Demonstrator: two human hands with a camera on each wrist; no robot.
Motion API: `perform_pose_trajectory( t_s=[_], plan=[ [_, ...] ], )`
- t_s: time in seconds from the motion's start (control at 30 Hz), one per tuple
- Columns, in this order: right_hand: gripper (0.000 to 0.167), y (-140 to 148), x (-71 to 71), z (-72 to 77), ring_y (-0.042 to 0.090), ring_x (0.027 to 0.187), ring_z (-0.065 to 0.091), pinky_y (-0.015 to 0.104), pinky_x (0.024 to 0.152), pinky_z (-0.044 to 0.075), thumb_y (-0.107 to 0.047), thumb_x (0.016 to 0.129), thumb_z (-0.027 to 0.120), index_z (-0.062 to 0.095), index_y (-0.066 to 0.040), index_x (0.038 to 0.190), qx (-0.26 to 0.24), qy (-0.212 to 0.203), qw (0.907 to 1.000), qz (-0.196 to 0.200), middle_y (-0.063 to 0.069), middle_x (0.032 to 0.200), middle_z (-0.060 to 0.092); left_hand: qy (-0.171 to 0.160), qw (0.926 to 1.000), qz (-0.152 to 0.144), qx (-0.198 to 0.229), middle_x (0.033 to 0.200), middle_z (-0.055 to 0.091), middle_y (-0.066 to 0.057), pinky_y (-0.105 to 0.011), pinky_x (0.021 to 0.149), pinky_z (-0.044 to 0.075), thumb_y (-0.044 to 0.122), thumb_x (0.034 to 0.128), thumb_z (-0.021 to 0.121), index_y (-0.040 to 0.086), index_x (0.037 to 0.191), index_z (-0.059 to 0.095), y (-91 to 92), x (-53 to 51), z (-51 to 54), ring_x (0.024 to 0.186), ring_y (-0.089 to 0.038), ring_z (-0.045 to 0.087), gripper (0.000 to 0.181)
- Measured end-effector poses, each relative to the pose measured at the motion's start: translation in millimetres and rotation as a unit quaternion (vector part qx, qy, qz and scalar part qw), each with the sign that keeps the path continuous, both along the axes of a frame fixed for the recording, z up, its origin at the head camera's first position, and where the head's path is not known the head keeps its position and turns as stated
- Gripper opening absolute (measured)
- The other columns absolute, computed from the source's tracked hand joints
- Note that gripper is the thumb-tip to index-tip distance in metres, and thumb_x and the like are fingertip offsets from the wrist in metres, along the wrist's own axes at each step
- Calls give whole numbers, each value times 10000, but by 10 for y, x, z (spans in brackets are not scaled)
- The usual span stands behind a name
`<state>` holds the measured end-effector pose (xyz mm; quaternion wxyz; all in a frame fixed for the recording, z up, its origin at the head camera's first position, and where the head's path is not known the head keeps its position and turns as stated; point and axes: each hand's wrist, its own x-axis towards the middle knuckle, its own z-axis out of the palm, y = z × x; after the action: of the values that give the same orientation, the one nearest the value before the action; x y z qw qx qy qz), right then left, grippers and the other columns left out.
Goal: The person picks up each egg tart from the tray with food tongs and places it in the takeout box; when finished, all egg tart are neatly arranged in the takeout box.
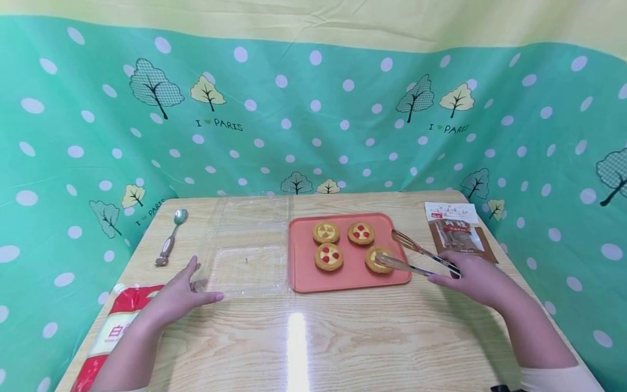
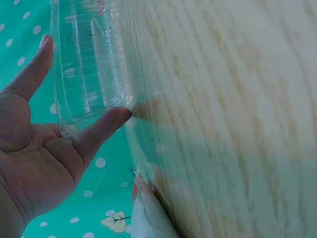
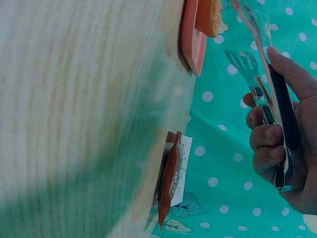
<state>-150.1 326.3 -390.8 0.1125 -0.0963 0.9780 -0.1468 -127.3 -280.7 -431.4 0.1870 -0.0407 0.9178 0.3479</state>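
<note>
My right hand (image 1: 472,277) grips metal tongs (image 1: 421,251) with dark handles; their arms are spread, one tip over the lower right tart (image 1: 379,259), the other near the tray's right edge. Whether the tip touches the tart is unclear. Several round tarts, two with red pieces (image 1: 329,256), sit on a pink tray (image 1: 303,282). In the right wrist view, my fingers curl round the tongs (image 3: 281,106). My left hand (image 1: 178,296), thumb and fingers spread, is at the near left corner of an open clear plastic container (image 1: 250,272); in the left wrist view the thumb meets its edge.
A spoon (image 1: 172,237) lies at the back left. The red and white bag (image 1: 115,329) lies at the front left, partly behind my left forearm. A brown and white packet (image 1: 455,231) lies at the right, beyond my right hand. Patterned green cloth (image 1: 313,120) surrounds the table's back and sides.
</note>
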Motion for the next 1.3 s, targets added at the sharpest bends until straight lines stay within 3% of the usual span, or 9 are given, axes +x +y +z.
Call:
perform_pose_trajectory(
  t_s=[0.23, 0.8, 1.1, 1.3],
  plan=[
    [976, -5, 48, -63, 277, 940, 687, 509, 755, 544, -796, 781, 545, 538, -6, 1354, -8, -101, 9999, 63, 232, 1234, 644, 31, 10000, -16, 46, 1606, 132, -272, -683, 1085, 271, 599, 769, 746, 82, 1545, -177, 6, 11, 11, 1401, -556, 233, 1311],
    [915, -27, 69, -128, 172, 834, 641, 453, 700, 535, -744, 798, 593, 554, 0, 1330, 27, -176, 9998, 81, 164, 1121, 689, -18, 9999, -11, 140, 1617, 126, -244, -677, 1076, 298, 589, 775, 746, 108, 1547, -183, 0, 3, -4, 1404, -544, 244, 1299],
    [754, -82, 32, -215, 132, 697, 522, 327, 597, 428, -629, 838, 652, 573, -30, 1290, 70, -214, 9997, 114, -18, 827, 617, 47, 9999, -36, 159, 1614, 129, -248, -668, 1073, 315, 582, 777, 748, 89, 1550, -170, -2, -1, -9, 1395, -542, 273, 1297],
    [802, -139, 29, -230, 126, 644, 490, 304, 553, 389, -708, 820, 601, 585, -40, 1264, 117, -162, 9997, 128, -39, 743, 564, 57, 9998, -34, 196, 1614, 131, -244, -663, 1069, 325, 573, 781, 749, 92, 1551, -169, -4, 5, -11, 1393, -539, 281, 1291]
  ],
)
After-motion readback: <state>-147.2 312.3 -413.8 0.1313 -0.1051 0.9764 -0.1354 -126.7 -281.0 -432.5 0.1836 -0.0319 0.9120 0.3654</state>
